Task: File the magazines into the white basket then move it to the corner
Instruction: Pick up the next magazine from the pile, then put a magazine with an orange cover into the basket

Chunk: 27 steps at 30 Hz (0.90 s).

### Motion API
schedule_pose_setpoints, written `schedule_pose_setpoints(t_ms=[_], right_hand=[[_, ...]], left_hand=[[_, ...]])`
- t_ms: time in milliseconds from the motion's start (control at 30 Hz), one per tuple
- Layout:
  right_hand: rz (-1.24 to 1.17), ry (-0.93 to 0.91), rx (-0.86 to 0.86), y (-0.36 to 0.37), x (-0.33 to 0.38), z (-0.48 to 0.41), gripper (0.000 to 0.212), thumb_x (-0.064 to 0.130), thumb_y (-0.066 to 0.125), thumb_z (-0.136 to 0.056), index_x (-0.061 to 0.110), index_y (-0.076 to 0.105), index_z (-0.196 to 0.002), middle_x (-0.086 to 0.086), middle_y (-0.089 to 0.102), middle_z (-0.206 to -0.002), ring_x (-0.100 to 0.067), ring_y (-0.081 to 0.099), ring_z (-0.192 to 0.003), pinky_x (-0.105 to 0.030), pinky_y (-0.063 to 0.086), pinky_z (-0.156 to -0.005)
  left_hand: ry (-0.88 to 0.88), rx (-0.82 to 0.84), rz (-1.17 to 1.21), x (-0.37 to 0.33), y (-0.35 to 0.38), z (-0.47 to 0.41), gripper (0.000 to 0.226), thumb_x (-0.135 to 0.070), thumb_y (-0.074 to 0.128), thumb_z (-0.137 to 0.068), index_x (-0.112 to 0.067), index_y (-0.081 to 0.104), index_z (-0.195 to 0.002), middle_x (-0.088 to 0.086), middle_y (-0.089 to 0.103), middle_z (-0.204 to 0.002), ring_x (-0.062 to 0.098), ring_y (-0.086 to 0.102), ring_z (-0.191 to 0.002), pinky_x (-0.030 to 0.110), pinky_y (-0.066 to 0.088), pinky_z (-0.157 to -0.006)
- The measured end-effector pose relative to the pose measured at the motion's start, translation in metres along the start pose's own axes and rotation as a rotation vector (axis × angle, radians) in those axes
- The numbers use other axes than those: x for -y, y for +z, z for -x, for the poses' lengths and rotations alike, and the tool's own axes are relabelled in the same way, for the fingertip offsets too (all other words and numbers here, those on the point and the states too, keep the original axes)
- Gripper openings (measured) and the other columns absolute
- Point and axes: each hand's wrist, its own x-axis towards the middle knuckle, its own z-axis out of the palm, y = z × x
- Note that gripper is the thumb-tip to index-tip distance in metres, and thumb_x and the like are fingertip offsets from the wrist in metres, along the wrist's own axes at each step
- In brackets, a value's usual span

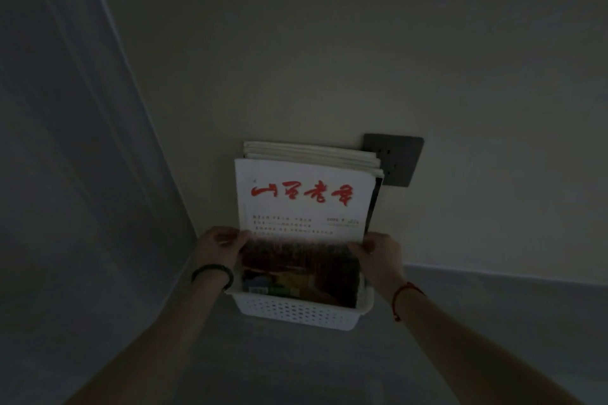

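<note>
A white perforated basket [297, 312] sits on the grey floor against the wall, close to a room corner. Several magazines [304, 194] stand upright in it; the front one has a white cover with red brush characters and a dark picture below. My left hand [219, 245], with a dark band at the wrist, grips the left edge of the front magazine. My right hand [378, 253], with a red string at the wrist, grips its right edge. Both hands are just above the basket's rim.
The scene is dim. A dark wall socket plate [396, 159] is on the wall right behind the magazines. A pale wall [329, 43] rises behind, and a bluish curtain or side wall [65, 141] closes the left side. Grey floor [493, 306] extends right.
</note>
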Motion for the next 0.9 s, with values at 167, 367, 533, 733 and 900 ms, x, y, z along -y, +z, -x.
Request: schedule_pose_setpoints(t_ms=[167,367,533,733,900], right_hand=[[-0.072,0.092,-0.04,0.001,-0.004,0.006,0.016,0.008,0.06,-0.083,0.005,0.066,-0.097,-0.015,0.068,-0.105,-0.028,0.062,-0.095,-0.022,0.042,-0.073],[-0.269,0.121,-0.066,-0.025,-0.03,0.051,0.014,0.006,0.06,-0.081,0.011,0.066,-0.092,-0.008,0.069,-0.085,-0.019,0.063,-0.073,-0.017,0.051,-0.062],[-0.532,0.199,-0.12,-0.066,-0.093,0.12,0.027,-0.017,0.059,-0.072,0.007,0.065,-0.085,-0.006,0.063,-0.066,-0.001,0.058,-0.048,-0.014,0.047,-0.051],[-0.494,0.23,-0.245,-0.162,-0.186,0.168,0.036,-0.021,0.058,-0.072,0.015,0.06,-0.069,-0.001,0.059,-0.057,0.004,0.056,-0.043,-0.006,0.041,-0.043],[-0.463,0.299,-0.28,-0.26,-0.268,0.194,0.033,-0.023,0.05,-0.075,0.009,0.059,-0.078,-0.004,0.055,-0.068,0.004,0.057,-0.049,-0.005,0.043,-0.046]], left_hand=[[-0.049,-0.034,-0.004,-0.005,0.004,0.009,0.034,-0.011,0.07,-0.076,-0.021,0.04,-0.064,0.014,0.055,-0.09,0.034,0.057,-0.097,0.043,0.048,-0.091],[0.105,0.069,-0.163,0.007,0.012,0.061,0.018,-0.018,0.066,-0.08,-0.009,0.051,-0.081,0.002,0.052,-0.069,0.028,0.055,-0.078,0.043,0.048,-0.08],[0.089,0.338,-0.014,0.014,0.05,0.13,0.021,-0.004,0.061,-0.082,-0.022,0.053,-0.074,0.004,0.059,-0.078,0.024,0.057,-0.075,0.033,0.051,-0.063],[0.038,0.57,-0.081,0.025,0.136,0.22,0.008,-0.003,0.057,-0.085,-0.012,0.055,-0.084,0.005,0.055,-0.075,0.019,0.053,-0.064,0.027,0.046,-0.053],[0.027,0.701,-0.106,0.024,0.226,0.302,0.011,-0.005,0.053,-0.087,-0.009,0.052,-0.098,0.005,0.054,-0.081,0.019,0.054,-0.068,0.024,0.046,-0.054]])
